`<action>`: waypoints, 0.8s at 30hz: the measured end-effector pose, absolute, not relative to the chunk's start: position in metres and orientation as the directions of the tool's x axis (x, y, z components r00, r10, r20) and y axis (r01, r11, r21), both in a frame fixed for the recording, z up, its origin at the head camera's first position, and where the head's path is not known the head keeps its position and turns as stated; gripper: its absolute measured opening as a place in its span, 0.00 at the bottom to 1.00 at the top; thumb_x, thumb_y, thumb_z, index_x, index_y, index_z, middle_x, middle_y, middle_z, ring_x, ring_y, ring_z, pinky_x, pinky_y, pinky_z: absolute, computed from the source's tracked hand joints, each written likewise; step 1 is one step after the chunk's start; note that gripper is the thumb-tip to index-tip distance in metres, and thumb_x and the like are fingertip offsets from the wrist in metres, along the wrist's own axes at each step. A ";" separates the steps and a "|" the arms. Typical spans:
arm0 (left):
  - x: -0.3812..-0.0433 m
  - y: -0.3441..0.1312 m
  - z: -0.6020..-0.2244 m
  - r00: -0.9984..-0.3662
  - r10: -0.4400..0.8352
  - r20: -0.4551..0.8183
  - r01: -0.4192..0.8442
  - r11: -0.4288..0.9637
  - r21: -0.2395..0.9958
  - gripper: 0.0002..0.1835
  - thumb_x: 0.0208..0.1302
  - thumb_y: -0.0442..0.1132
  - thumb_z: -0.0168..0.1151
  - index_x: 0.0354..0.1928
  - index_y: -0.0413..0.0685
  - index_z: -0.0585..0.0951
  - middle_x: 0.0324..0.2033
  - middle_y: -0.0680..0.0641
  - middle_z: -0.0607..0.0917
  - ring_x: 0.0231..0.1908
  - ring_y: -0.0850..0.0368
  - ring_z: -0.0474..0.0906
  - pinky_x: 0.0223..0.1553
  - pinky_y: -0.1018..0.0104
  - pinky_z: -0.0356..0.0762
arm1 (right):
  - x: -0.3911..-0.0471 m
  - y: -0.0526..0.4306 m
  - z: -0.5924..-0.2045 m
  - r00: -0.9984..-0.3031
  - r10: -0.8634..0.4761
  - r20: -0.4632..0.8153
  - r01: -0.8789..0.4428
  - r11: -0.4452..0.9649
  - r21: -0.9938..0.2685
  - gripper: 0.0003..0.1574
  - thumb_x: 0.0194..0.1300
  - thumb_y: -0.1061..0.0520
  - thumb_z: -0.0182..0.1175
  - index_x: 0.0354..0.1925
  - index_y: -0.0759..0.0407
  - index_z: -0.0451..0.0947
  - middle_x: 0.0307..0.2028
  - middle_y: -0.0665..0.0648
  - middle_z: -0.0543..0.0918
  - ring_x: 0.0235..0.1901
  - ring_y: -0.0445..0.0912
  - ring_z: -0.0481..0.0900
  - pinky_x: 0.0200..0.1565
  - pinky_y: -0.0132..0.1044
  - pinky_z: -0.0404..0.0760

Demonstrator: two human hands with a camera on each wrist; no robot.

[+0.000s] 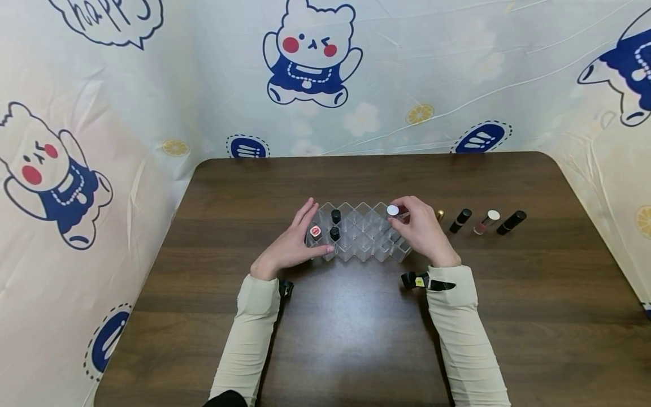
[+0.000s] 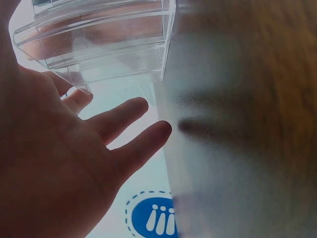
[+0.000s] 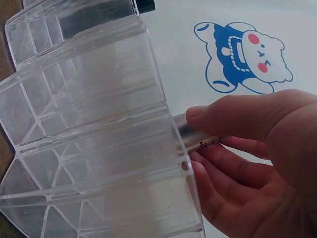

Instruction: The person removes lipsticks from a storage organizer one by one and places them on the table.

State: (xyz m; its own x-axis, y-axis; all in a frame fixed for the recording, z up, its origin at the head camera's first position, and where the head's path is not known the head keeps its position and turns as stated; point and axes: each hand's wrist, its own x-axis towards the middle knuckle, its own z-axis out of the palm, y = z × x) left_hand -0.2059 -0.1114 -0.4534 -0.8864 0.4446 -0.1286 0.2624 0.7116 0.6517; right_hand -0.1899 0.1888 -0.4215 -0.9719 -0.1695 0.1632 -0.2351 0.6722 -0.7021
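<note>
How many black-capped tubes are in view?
4: a back tube and a front tube in the organizer; an inner tube and an outer tube on the table, right of it. The left hand or right hand may hide others.

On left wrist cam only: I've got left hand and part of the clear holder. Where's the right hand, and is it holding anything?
Observer: The right hand is at the right end of the clear holder, pinching a white-topped tube at its open top.
Operator: Copy. Any loose tubes out there?
Observer: Four on the table, right of that hand: a gold-ended tube partly hidden by it, then a short black tube, a white-capped tube and a longer black tube.
</note>
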 end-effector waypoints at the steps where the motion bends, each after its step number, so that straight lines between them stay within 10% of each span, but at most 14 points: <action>1: -0.206 -0.111 -0.453 -0.885 0.448 -0.126 0.266 0.710 0.652 0.54 0.41 0.73 0.57 0.65 0.79 0.35 0.66 0.71 0.30 0.67 0.57 0.49 0.58 0.51 0.64 | -0.190 0.189 -0.422 -0.972 -0.169 0.161 -0.234 0.673 -0.702 0.16 0.56 0.61 0.61 0.44 0.61 0.73 0.40 0.57 0.76 0.37 0.48 0.74 0.39 0.42 0.78; 24: -0.206 -0.112 -0.453 -0.885 0.450 -0.118 0.275 0.711 0.647 0.54 0.41 0.73 0.57 0.66 0.78 0.35 0.66 0.70 0.30 0.67 0.58 0.48 0.58 0.51 0.64 | -0.187 0.189 -0.415 -0.948 -0.164 0.272 -0.313 0.636 -0.705 0.19 0.55 0.60 0.63 0.46 0.61 0.73 0.39 0.56 0.75 0.37 0.48 0.75 0.38 0.43 0.78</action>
